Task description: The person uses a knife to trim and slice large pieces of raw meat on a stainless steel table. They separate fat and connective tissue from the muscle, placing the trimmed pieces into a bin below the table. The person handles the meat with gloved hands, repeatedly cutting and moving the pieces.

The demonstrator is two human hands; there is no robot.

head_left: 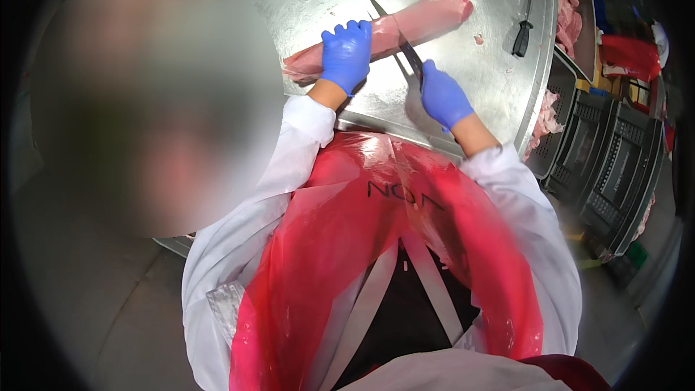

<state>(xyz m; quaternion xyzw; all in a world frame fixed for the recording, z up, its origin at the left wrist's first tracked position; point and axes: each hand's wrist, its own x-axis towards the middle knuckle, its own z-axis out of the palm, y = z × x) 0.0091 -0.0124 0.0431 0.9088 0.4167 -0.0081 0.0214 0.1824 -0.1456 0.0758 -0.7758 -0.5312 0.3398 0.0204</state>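
A long pink piece of boneless meat (438, 16) lies slantwise across the metal table, its far end up to the right. Around its left part is my left hand (347, 56), in a blue glove, closed over the top and pressing it down. My right hand (444, 95), gloved in blue too, is closed round a knife (411, 56) just in front of the meat. The knife's dark blade crosses the middle of the piece, with its tip showing beyond the far side. Where the edge meets the meat, I cannot tell how deep it sits.
On the metal table (499, 0) lies a thin rod with a black handle (522, 38), beside small meat scraps (478, 40). To the right stand a metal tray (588, 58) of meat and dark plastic crates (608, 159). A large blurred patch covers the left side.
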